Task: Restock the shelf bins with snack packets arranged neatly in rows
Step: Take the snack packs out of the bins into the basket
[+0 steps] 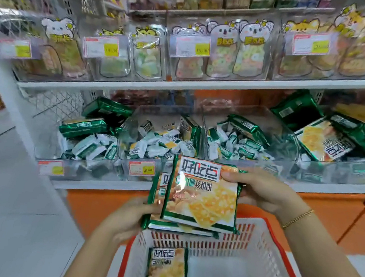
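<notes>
One wide-angle view, worn on the person's head, faces forward and tilts down. The shelf bins (162,133) stand near across the upper half of the frame, bowed by the lens; a basket (258,243) lies close beneath at lower centre; floor (5,208) fills the left.

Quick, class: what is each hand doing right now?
Left hand: grips the rear packets.
Right hand: pinches the front packet at its upper right edge.

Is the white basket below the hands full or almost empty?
Almost empty: the basket holds only one small packet pile near its left wall; the rest of its visible bottom is bare.
</notes>
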Demonstrator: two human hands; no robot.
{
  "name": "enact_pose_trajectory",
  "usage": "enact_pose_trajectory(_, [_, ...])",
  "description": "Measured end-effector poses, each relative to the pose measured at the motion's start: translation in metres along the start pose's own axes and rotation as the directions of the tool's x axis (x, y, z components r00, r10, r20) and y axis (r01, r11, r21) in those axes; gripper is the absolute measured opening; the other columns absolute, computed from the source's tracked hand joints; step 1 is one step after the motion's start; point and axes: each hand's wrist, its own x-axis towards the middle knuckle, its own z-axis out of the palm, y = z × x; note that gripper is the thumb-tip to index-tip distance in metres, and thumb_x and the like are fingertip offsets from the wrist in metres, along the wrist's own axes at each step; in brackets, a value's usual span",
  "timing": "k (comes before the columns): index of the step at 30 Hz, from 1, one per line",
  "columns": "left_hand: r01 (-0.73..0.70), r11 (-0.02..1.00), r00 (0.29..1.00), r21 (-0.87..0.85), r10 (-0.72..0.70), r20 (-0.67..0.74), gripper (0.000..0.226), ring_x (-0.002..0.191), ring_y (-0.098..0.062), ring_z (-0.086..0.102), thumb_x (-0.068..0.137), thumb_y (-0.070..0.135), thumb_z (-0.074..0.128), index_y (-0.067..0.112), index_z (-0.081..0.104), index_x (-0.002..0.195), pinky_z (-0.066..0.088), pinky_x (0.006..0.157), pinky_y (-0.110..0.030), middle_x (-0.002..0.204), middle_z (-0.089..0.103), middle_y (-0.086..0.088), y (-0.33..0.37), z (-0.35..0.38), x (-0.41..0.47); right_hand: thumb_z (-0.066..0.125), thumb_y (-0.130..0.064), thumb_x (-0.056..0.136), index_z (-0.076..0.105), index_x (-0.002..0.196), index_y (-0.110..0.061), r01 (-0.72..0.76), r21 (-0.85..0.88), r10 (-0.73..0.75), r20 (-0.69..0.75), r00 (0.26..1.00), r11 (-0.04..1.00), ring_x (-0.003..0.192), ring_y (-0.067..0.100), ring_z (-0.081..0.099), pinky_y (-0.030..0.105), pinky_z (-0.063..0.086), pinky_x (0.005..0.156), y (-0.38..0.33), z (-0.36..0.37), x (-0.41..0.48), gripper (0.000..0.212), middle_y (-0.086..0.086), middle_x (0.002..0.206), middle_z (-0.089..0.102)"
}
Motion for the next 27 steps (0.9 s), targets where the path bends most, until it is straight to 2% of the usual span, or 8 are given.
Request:
enact_pose_trajectory(3, [0.071, 0.997, 0.997, -0.038, -0.072, -0.004, 0.016, 0.071, -0.029, 0.071, 0.068, 0.001, 0.061, -0.004, 0.075, 0.073, 0.058, 0.057, -0.031, 0.087, 0.070, -0.026, -0.037, 0.002, -0.004, 0.078, -0.025, 0.070, 0.064, 0.112, 0.005, -0.044, -0.015, 0.043, -0.048, 0.998, 0.999, 0.094, 0.028, 0.068, 0.042, 0.052, 0.091, 0.027, 0.012, 0.007, 0.054, 0.020, 0.102, 0.071])
enact_pose_trajectory(6, [0.116, 0.985, 0.993, -0.130, -0.115, 0.008, 0.021, 0.073, -0.031, 0.071, 0.068, 0.000, 0.060, -0.007, 0.074, 0.081, 0.057, 0.055, -0.032, 0.090, 0.070, -0.027, -0.058, 0.000, -0.005, 0.082, -0.032, 0.064, 0.063, 0.111, 0.008, -0.031, -0.093, 0.024, -0.073, 0.997, 0.995, 0.088, 0.028, 0.061, 0.039, 0.045, 0.087, 0.053, 0.019, 0.013, 0.064, 0.028, 0.109, 0.065])
enact_pose_trajectory(10, [0.138, 0.974, 0.990, -0.180, -0.139, 0.007, 0.022, 0.076, -0.031, 0.071, 0.069, 0.001, 0.059, -0.007, 0.074, 0.083, 0.057, 0.057, -0.031, 0.093, 0.070, -0.026, -0.072, -0.012, -0.002, 0.074, -0.035, 0.075, 0.063, 0.115, -0.017, -0.118, -0.106, 0.127, 0.088, 0.988, 0.987, 0.096, 0.011, 0.068, 0.029, 0.054, 0.083, 0.086, 0.024, 0.018, 0.045, -0.003, 0.105, 0.073])
enact_pose_trajectory(13, [0.161, 0.961, 0.985, -0.224, -0.169, -0.018, 0.023, 0.076, -0.031, 0.071, 0.069, 0.000, 0.058, -0.007, 0.074, 0.085, 0.057, 0.057, -0.032, 0.094, 0.070, -0.027, -0.085, -0.022, 0.004, 0.070, -0.035, 0.078, 0.056, 0.122, -0.027, -0.232, -0.028, 0.231, 0.260, 0.938, 0.972, 0.112, 0.022, 0.062, 0.046, 0.050, 0.095, 0.112, 0.025, 0.024, 0.046, 0.000, 0.119, 0.068])
enact_pose_trajectory(17, [0.195, 0.941, 0.976, -0.275, -0.214, -0.039, 0.028, 0.084, -0.032, 0.070, 0.073, -0.003, 0.057, -0.009, 0.069, 0.098, 0.058, 0.060, -0.034, 0.104, 0.067, -0.028, -0.101, -0.031, 0.012, 0.072, -0.038, 0.078, 0.046, 0.131, -0.031, -0.317, 0.077, 0.268, 0.371, 0.889, 0.945, 0.116, 0.027, 0.060, 0.054, 0.046, 0.098, 0.150, 0.031, 0.033, 0.059, 0.005, 0.125, 0.064])
enact_pose_trajectory(20, [0.250, 0.960, 0.960, -0.125, -0.263, -0.096, 0.022, 0.089, -0.033, 0.068, 0.088, -0.010, 0.048, -0.012, 0.060, 0.107, 0.058, 0.065, -0.034, 0.107, 0.066, -0.029, -0.108, -0.033, 0.021, 0.077, -0.030, 0.073, 0.050, 0.129, -0.025, -0.372, 0.228, 0.295, 0.310, 0.904, 0.900, 0.111, 0.029, 0.063, 0.051, 0.051, 0.093, 0.182, 0.033, 0.039, 0.062, 0.010, 0.121, 0.066])
enact_pose_trajectory(24, [0.289, 0.956, 0.948, 0.059, -0.277, -0.159, 0.019, 0.089, -0.025, 0.070, 0.093, 0.007, 0.055, -0.004, 0.065, 0.105, 0.057, 0.070, -0.033, 0.104, 0.070, -0.020, -0.109, -0.033, 0.030, 0.075, -0.018, 0.072, 0.060, 0.117, -0.011, -0.428, 0.465, 0.372, 0.212, 0.904, 0.775, 0.104, 0.035, 0.065, 0.051, 0.054, 0.084, 0.226, 0.031, 0.047, 0.048, 0.018, 0.116, 0.067])
enact_pose_trajectory(27, [0.205, 0.847, 0.918, 0.491, 0.006, -0.395, 0.023, 0.100, -0.017, 0.063, 0.093, 0.012, 0.056, 0.006, 0.066, 0.113, 0.048, 0.090, -0.026, 0.115, 0.067, -0.009, -0.117, -0.052, 0.035, 0.075, -0.020, 0.073, 0.060, 0.119, -0.011, -0.463, 0.454, 0.417, 0.204, 0.886, 0.761, 0.109, 0.036, 0.063, 0.051, 0.053, 0.087, 0.250, 0.032, 0.058, 0.050, 0.018, 0.120, 0.065])
